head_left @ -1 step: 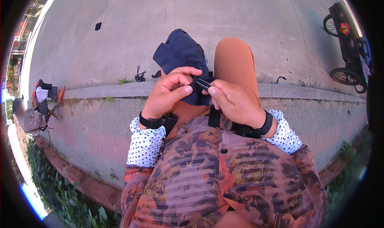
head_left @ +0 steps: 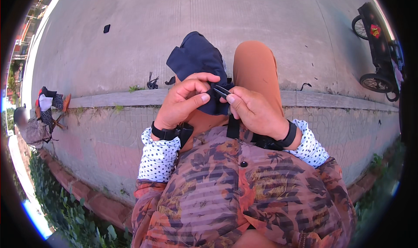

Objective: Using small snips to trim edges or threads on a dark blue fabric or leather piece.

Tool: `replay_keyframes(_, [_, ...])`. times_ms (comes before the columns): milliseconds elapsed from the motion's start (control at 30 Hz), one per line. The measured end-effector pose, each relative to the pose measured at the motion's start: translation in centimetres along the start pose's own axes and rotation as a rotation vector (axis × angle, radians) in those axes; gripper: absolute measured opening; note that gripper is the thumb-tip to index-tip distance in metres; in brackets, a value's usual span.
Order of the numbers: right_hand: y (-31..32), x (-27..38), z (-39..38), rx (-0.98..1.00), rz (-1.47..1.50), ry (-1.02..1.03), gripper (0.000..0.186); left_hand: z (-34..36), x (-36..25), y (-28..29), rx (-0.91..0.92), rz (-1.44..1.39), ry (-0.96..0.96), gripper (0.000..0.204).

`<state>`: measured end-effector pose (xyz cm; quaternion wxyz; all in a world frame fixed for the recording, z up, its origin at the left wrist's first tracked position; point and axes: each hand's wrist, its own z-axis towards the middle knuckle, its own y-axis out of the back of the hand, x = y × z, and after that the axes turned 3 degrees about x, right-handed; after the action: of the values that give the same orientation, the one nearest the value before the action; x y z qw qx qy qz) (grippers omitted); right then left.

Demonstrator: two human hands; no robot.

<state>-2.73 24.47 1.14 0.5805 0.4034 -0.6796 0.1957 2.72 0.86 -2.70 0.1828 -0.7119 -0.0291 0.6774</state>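
Observation:
Dark navy cloth lies draped over my left thigh, beside the bare orange-brown trouser leg on the right. My left hand is curled on the cloth's near part, with folds of it between thumb and fingers. Closed around a slim tool with two metal arms, which looks like tweezers, is my right hand. The tool's tips point left into the dark cloth, just off my left fingertips. What exactly the tips touch is too dark to make out.
A stone kerb runs across in front of me, with concrete road beyond. Dark scraps lie by it, and a small black item farther out. At left sits another person; a cargo tricycle stands at right.

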Motion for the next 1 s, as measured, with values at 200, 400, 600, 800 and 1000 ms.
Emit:
replay_keyframes(200, [0.10, -0.16, -0.10, -0.018, -0.004, 0.030, 0.028, 0.08, 0.23, 0.32, 0.021, 0.026, -0.017, 0.001])
replay_keyframes(400, [0.19, -0.20, -0.26, -0.015, -0.001, 0.014, 0.028, 0.09, 0.23, 0.27, 0.010, 0.032, -0.023, 0.002])
replay_keyframes(600, [0.21, -0.19, -0.38, -0.019, 0.011, 0.013, 0.029, 0.11, 0.31, 0.26, -0.001, 0.050, -0.028, 0.002])
replay_keyframes(800, [0.08, -0.19, -0.35, -0.027, 0.019, 0.006, 0.029, 0.13, 0.31, 0.24, 0.012, 0.056, -0.024, 0.002])
replay_keyframes(1000, [-0.51, -0.23, -0.15, -0.085, 0.017, 0.042, 0.026, 0.19, -0.18, -0.46, 0.007, 0.025, 0.018, 0.005])
